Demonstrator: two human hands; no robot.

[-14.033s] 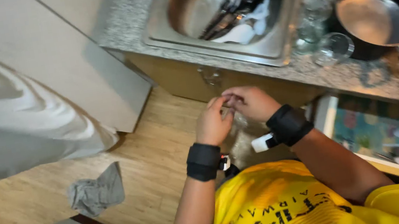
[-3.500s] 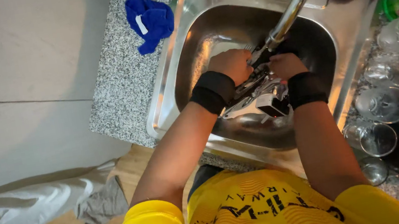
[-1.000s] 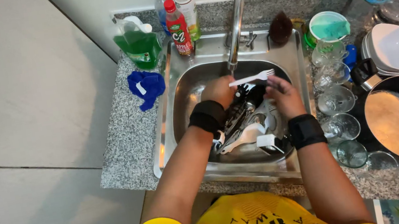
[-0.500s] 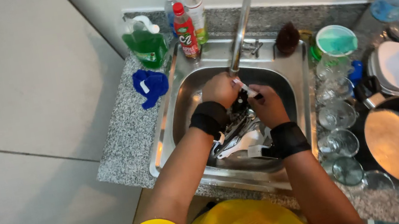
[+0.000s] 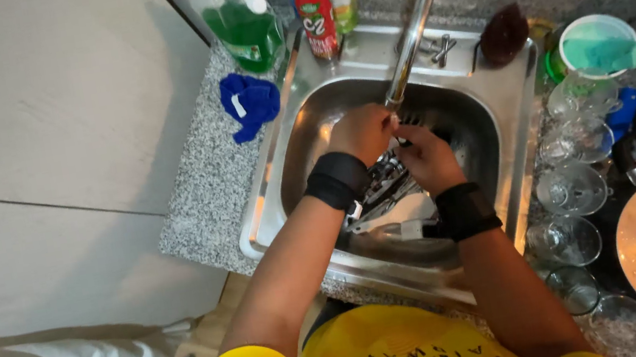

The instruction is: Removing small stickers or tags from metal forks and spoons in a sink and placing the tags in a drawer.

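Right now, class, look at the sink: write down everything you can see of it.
The sink is a single rectangular basin of shiny, stainless-looking metal with a flat raised rim, set into a speckled grey counter. A curved metal tap rises from its back edge and arches over the bowl. Inside lie dark utensils and a white piece. The left hand and right hand meet over the bowl, under the spout.

left hand (image 5: pixel 362 133) fingers curled | right hand (image 5: pixel 424 155) curled, touching left | both wrists black-banded
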